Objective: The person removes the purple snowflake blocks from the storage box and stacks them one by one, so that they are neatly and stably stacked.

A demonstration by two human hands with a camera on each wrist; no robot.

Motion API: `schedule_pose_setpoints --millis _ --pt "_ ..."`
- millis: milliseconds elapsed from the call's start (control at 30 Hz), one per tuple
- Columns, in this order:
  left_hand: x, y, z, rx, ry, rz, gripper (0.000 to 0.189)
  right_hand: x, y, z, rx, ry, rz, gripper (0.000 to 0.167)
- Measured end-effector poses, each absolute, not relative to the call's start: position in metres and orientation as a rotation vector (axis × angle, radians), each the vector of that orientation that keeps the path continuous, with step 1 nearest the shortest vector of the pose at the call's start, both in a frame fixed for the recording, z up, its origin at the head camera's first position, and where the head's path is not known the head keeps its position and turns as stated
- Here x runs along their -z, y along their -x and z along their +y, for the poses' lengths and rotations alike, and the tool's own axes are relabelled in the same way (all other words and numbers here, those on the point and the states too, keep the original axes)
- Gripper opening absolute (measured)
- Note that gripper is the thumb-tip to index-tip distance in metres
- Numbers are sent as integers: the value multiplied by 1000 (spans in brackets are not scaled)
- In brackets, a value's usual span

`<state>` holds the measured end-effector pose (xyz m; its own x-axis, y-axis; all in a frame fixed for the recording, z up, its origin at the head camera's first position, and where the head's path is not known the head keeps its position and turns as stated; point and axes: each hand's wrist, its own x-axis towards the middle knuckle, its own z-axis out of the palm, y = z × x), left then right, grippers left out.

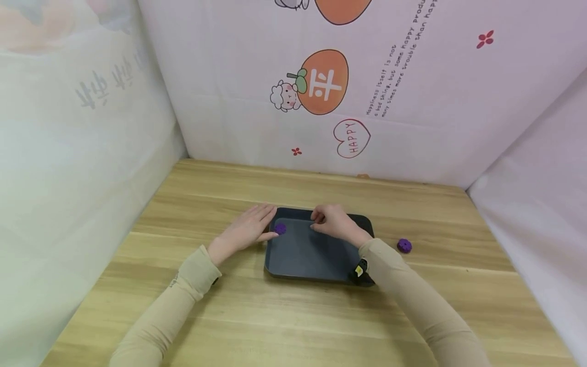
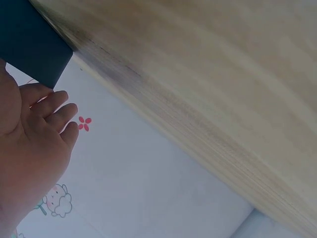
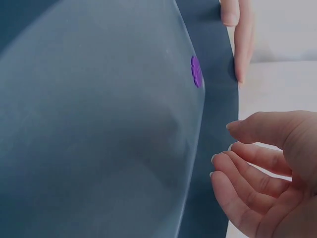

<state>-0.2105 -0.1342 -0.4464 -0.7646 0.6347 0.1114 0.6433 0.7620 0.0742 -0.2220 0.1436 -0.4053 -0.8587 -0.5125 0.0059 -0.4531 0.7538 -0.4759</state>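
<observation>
A dark grey rectangular tray [image 1: 302, 255] lies on the wooden table. Inside its far left corner is a small purple flower-shaped piece [image 1: 280, 229], also visible in the right wrist view [image 3: 196, 72]. My left hand [image 1: 245, 228] rests at the tray's left rim, fingers extended and thumb beside the purple piece. Over the tray's far side, my right hand [image 1: 336, 223] hovers with loosely bent fingers; the right wrist view shows nothing between thumb and fingers. A second purple flower-shaped piece [image 1: 404, 245] sits on the table, right of the tray.
The wooden table [image 1: 229, 321] surrounds the tray. White printed cloth [image 1: 247, 122] hangs behind it, with more cloth along the left and right sides. A dark wrist device with a yellow mark [image 1: 359, 270] is strapped under the right sleeve, over the tray's near right corner.
</observation>
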Motion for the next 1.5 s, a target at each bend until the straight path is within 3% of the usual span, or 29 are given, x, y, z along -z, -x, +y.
schedule_pose_setpoints --millis 1500 --pt "445 209 -134 115 1020 -2902 75 422 237 71 544 842 2717 23"
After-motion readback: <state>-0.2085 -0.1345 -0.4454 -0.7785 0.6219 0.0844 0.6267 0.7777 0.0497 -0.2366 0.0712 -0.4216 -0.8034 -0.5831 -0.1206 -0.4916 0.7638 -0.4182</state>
